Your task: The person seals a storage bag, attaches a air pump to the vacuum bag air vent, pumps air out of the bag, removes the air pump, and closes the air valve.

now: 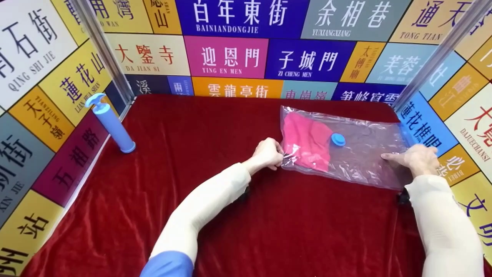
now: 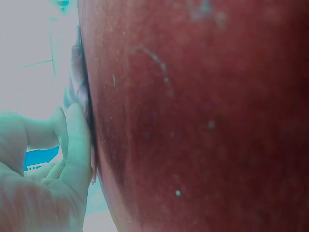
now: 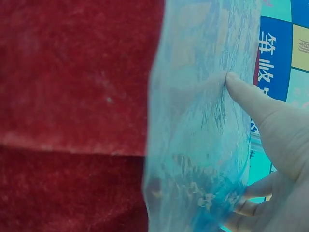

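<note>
A clear vacuum storage bag (image 1: pixel 365 165) with a round blue valve (image 1: pixel 338 139) lies at the right of the table. Folded pink cloth (image 1: pixel 305 142) fills its left end. My left hand (image 1: pixel 268 154) pinches the bag's near left corner between thumb and fingers. At the other end my right hand (image 1: pixel 421 158) grips the bag by its blue-edged side. In the right wrist view, the thumb (image 3: pixel 246 94) lies across the clear film, with the other fingers bent at the blue edge. The left wrist view shows the left hand (image 2: pixel 53 169) low beside the red cloth.
A blue hand pump (image 1: pixel 115 127) stands upright toward the back left. Dark red velvet (image 1: pixel 215 127) covers the table. Panels printed with street names (image 1: pixel 226 57) wall in the back and both sides, with metal posts (image 1: pixel 103 46) at the corners.
</note>
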A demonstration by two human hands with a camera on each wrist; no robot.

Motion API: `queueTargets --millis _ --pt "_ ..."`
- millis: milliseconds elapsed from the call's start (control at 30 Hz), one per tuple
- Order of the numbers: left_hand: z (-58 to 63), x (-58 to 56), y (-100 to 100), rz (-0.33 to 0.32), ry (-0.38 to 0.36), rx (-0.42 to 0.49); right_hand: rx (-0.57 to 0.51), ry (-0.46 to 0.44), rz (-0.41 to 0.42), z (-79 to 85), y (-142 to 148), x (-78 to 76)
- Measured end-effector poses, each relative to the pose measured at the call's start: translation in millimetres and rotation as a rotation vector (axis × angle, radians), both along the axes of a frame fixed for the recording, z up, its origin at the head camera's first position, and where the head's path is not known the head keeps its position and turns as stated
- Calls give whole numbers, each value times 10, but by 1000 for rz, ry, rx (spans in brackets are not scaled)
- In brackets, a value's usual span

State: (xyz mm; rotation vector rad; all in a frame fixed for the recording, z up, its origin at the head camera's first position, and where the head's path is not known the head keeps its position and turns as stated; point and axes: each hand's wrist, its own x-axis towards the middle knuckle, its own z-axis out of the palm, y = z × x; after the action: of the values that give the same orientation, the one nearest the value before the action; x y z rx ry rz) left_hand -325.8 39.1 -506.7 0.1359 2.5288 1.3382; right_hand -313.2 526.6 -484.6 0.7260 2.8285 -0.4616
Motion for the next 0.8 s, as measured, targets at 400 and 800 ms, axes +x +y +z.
queueTargets --millis 400,800 --pt "-8 -27 -94 35 0 6 -34 59 95 20 -9 44" --pt "25 -76 -253 62 23 -14 -25 57 138 62 -83 17"
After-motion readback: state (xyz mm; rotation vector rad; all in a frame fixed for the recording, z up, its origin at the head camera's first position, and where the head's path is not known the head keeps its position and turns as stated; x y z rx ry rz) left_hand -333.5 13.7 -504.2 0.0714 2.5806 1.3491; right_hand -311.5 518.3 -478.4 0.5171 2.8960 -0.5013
